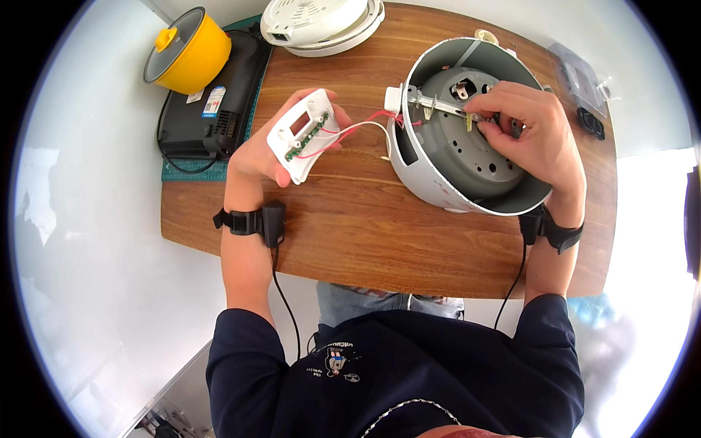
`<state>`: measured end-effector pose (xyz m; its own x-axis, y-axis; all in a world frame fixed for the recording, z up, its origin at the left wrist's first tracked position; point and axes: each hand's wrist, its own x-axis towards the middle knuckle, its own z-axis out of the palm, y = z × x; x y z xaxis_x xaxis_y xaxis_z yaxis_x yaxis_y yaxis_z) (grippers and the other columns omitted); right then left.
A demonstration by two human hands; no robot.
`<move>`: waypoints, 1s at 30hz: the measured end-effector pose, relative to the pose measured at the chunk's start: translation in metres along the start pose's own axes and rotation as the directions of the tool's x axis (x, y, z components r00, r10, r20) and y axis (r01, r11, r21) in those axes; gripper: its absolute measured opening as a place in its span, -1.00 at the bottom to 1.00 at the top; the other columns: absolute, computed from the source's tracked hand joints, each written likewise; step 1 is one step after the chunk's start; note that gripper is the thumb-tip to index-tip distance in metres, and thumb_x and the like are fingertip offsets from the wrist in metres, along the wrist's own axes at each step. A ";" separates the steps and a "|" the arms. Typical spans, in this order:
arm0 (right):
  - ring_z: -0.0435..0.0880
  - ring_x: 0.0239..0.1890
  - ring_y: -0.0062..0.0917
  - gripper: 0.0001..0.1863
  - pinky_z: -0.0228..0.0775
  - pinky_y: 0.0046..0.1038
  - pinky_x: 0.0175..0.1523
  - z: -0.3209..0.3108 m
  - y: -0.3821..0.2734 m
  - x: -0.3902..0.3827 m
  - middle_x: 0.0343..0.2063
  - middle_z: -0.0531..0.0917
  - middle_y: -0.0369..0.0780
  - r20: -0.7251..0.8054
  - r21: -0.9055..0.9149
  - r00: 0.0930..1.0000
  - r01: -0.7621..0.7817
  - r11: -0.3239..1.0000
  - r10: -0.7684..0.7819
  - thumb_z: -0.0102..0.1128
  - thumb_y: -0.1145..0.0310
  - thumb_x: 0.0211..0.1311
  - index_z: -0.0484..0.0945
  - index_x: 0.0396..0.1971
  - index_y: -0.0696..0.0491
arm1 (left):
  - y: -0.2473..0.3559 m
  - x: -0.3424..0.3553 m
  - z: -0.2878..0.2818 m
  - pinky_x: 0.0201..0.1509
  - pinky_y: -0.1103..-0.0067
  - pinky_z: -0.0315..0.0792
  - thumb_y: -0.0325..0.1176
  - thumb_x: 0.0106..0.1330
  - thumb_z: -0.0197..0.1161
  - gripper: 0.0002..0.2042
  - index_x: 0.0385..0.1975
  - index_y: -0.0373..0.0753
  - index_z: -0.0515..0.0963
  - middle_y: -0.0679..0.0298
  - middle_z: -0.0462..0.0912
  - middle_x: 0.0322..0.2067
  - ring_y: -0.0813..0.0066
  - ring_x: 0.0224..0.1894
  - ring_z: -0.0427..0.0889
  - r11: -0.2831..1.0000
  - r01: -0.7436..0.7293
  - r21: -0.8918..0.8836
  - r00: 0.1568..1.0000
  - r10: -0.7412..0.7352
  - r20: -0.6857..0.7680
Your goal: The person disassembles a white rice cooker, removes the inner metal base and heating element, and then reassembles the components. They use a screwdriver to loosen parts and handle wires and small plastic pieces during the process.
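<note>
My left hand (255, 152) grips a white plastic control panel housing (285, 139), its green circuit board (307, 140) facing up. Red and white wires (363, 124) run from the board to a white, round rice cooker body (432, 179), which lies with its grey inside (467, 150) in view. Over the cooker's opening, my right hand (529, 131) has its thumb and fingers pinched at the end of a metal lever strip (438, 104). A small yellowish piece (469, 120) shows beside the fingertips; whether they hold it or the strip is unclear.
A black appliance (212, 109) on a green cutting mat (191, 171) bears a yellow pot (196, 58) at the far left. White round cooker parts (321, 25) lie at the back. A clear plastic case (578, 77) and a black object (590, 124) stand right of the cooker.
</note>
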<state>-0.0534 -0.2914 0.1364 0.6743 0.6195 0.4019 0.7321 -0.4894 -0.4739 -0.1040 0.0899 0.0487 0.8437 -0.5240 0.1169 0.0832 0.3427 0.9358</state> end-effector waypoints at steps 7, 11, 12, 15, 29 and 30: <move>0.54 -0.59 -0.62 -0.72 0.39 -0.52 -0.45 0.000 0.000 0.000 -0.48 0.69 -0.34 0.007 0.011 1.000 -0.003 1.000 0.003 0.38 0.59 0.04 0.81 -0.23 -0.03 | -0.004 0.005 0.004 0.22 0.40 0.49 0.15 -0.33 0.85 0.36 0.53 -0.17 0.12 0.03 0.50 0.26 0.32 0.23 0.54 0.985 -0.001 0.174 1.000 0.002 -0.008; 0.54 -0.59 -0.62 -0.72 0.39 -0.52 -0.45 0.000 0.000 -0.001 -0.49 0.69 -0.34 -0.002 0.019 1.000 -0.005 1.000 0.005 0.39 0.59 0.04 0.81 -0.23 -0.02 | -0.006 0.007 -0.003 0.20 0.42 0.49 0.18 -0.33 0.84 0.36 0.53 -0.17 0.13 0.07 0.52 0.23 0.33 0.23 0.53 0.963 -0.028 0.269 0.998 0.042 -0.049; 0.54 -0.59 -0.62 -0.72 0.39 -0.53 -0.45 0.000 0.000 -0.001 -0.49 0.68 -0.34 -0.005 0.023 1.000 -0.005 1.000 0.005 0.39 0.59 0.04 0.81 -0.23 -0.02 | -0.005 0.007 -0.004 0.19 0.42 0.49 0.19 -0.33 0.84 0.36 0.52 -0.17 0.13 0.07 0.52 0.23 0.34 0.22 0.53 0.961 -0.020 0.274 0.998 0.036 -0.055; 0.49 -0.59 -0.65 -0.70 0.31 -0.54 -0.45 0.000 0.003 -0.001 -0.47 0.63 -0.31 0.013 0.067 1.000 0.005 0.998 -0.006 0.34 0.69 0.01 0.78 -0.24 0.06 | -0.003 0.005 -0.004 0.18 0.42 0.49 0.23 -0.32 0.82 0.35 0.51 -0.17 0.14 0.08 0.53 0.22 0.36 0.21 0.53 0.960 -0.002 0.280 0.998 0.019 -0.058; 0.53 -0.57 -0.64 -0.70 0.33 -0.55 -0.45 0.000 0.007 -0.003 -0.43 0.68 -0.29 -0.006 0.083 0.999 0.040 0.996 -0.039 0.34 0.70 -0.02 0.77 -0.26 0.07 | 0.005 0.002 0.013 0.08 0.45 0.56 0.37 -0.23 0.71 0.30 0.52 -0.13 0.18 0.09 0.54 0.20 0.39 0.06 0.61 0.981 0.068 0.179 0.993 -0.049 -0.108; 0.53 -0.57 -0.64 -0.70 0.33 -0.55 -0.45 0.000 0.007 -0.003 -0.43 0.68 -0.29 -0.002 0.075 0.999 0.043 0.996 -0.043 0.34 0.70 -0.02 0.77 -0.26 0.07 | 0.004 0.003 0.013 0.08 0.45 0.57 0.38 -0.22 0.71 0.30 0.53 -0.13 0.17 0.09 0.55 0.20 0.39 0.06 0.62 0.981 0.066 0.185 0.993 -0.047 -0.106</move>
<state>-0.0502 -0.2967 0.1320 0.6426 0.6389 0.4230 0.7509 -0.4152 -0.5136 -0.1082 0.0798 0.0568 0.8901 -0.4542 0.0368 0.0393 0.1571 0.9868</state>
